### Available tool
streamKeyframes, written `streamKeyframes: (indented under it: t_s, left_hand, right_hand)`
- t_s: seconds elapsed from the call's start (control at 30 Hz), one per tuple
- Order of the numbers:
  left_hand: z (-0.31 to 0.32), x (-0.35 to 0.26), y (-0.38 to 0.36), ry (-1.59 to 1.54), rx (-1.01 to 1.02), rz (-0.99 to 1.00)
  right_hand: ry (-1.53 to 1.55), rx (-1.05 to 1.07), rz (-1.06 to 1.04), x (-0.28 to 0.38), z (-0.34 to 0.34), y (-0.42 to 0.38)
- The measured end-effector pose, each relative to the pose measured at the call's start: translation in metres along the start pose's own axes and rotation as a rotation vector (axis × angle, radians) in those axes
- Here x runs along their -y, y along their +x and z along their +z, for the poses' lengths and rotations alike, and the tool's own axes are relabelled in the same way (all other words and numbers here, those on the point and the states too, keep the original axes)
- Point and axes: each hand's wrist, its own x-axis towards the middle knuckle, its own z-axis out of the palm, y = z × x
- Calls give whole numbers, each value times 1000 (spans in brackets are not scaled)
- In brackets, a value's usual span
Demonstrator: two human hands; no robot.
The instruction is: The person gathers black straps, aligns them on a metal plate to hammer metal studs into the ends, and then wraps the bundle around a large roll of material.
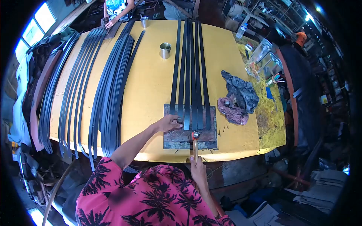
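Observation:
My right hand point(198, 169) grips the wooden handle of a hammer point(195, 147). The hammer's metal head is over the near part of a dark, worn slab point(171, 144); whether it touches cannot be told. Several long black straps point(192, 75) run down the table, their near ends lying on this slab. At the slab's left side my left hand point(168, 123) is closed, thumb and fingers together over the leftmost strap ends. What is between those fingers is too small to make out.
Bundles of black straps point(113, 86) cover the table's left. Metal cups point(164, 51) stand toward the back; a crumpled dark cloth point(241, 92) lies right of the slab. Across the yellow table point(147, 90), another person's hands point(110, 23) work on straps. Glass containers point(261, 51) stand at the right edge.

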Motion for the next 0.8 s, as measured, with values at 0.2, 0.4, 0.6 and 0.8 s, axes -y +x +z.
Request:
streamKeyframes:
  t_s: [0.2,0.4,0.6,0.8]
  left_hand:
    - [-2,1,3,-8,19,-10]
    - [-4,-7,1,23,38,-44]
    - [4,0,-2,60,-35,49]
    - [12,-1,-14,301,-158,181]
  right_hand:
    - [0,-4,-12,-3,1,1]
    - [16,48,14,1,-2,0]
    - [22,14,4,0,1,-2]
    - [-2,-72,-104,50,-31,-18]
